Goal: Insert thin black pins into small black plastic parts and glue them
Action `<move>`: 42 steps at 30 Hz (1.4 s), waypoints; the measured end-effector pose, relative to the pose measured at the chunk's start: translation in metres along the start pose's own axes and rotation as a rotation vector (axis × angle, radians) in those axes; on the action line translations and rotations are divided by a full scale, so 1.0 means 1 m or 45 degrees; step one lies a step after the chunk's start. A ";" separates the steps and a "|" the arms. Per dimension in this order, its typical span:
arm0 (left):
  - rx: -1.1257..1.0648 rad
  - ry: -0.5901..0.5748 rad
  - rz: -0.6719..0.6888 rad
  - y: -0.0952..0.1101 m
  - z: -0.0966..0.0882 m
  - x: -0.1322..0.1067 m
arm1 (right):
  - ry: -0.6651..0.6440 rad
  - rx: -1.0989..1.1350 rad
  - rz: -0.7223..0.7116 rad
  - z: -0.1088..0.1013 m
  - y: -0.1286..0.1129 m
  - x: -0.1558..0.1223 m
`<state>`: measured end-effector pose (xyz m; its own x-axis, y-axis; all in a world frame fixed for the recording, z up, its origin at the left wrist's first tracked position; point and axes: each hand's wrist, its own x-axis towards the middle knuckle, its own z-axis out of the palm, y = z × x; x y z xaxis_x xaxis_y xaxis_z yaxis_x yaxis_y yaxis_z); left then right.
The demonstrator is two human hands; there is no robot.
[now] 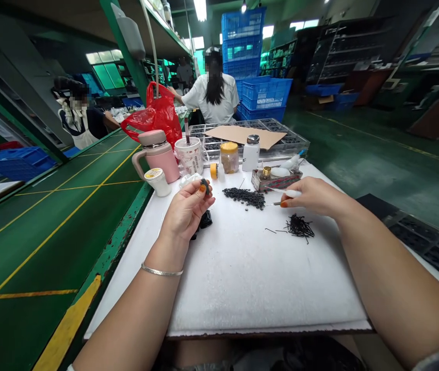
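Note:
My left hand (188,208) is raised over the left of the white work surface (258,278), thumb and fingers pinching a small dark part (205,185). Black pieces (206,219) lie below it, partly hidden by the hand. My right hand (315,197) is closed on a white tool (292,194) with a thin pointed tip. A second thin metal tip (276,204) sticks out under its thumb; I cannot tell whether it belongs to the same tool. These tips point at a pile of small black rings (246,197). Nearer me lies a heap of thin black pins (299,226).
Behind the piles stand a box with bottles (275,179), a white bottle (250,154), a yellow-lidded jar (229,157), a cup (190,154) and a pink mug (161,159). A green conveyor (60,206) runs along the left. Two people sit farther off, near blue crates (265,95).

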<state>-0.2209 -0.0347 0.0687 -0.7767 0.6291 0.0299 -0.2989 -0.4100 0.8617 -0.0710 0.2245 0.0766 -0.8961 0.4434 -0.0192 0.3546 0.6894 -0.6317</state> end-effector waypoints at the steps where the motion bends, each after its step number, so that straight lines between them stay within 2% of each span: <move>1: -0.005 -0.018 -0.010 0.000 0.000 0.000 | -0.011 -0.062 0.033 0.001 0.003 0.002; 3: -0.008 -0.041 -0.019 0.001 0.000 0.000 | 0.026 -0.208 0.102 0.003 0.003 0.002; 6: -0.012 -0.040 -0.023 0.002 0.000 -0.001 | 0.088 -0.268 0.029 0.004 -0.006 -0.003; 7: -0.017 -0.033 -0.024 0.002 0.000 -0.001 | 0.043 -0.251 -0.018 0.005 -0.011 -0.005; 10: -0.040 -0.036 -0.039 0.002 -0.001 -0.001 | -0.248 -0.209 -0.159 0.013 -0.026 -0.015; 12: -0.070 -0.063 -0.066 0.002 -0.002 -0.001 | -0.351 -0.273 -0.192 0.023 -0.034 -0.020; 16: -0.153 -0.140 -0.129 0.002 -0.003 -0.001 | -0.312 -0.450 -0.197 0.039 -0.043 -0.025; 19: -0.191 -0.184 -0.171 0.003 -0.001 -0.002 | -0.321 -0.457 -0.217 0.039 -0.044 -0.026; 23: -0.197 -0.233 -0.225 0.002 0.002 -0.005 | -0.328 -0.223 -0.283 0.029 -0.043 -0.025; 28: -0.195 -0.293 -0.283 -0.001 0.005 -0.010 | -0.303 0.372 -0.258 0.019 -0.058 -0.031; 35: -0.234 -0.410 -0.390 -0.004 0.016 -0.019 | -0.151 1.023 -0.351 0.028 -0.079 -0.047; 38: -0.225 -0.437 -0.433 -0.006 0.019 -0.021 | -0.031 1.111 -0.431 0.034 -0.082 -0.051; 42: -0.194 -0.478 -0.473 -0.011 0.021 -0.022 | 0.174 1.024 -0.534 0.040 -0.085 -0.054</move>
<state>-0.1892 -0.0301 0.0693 -0.3604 0.9309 -0.0598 -0.6138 -0.1884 0.7666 -0.0630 0.1190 0.0998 -0.8518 0.3461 0.3933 -0.3315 0.2252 -0.9162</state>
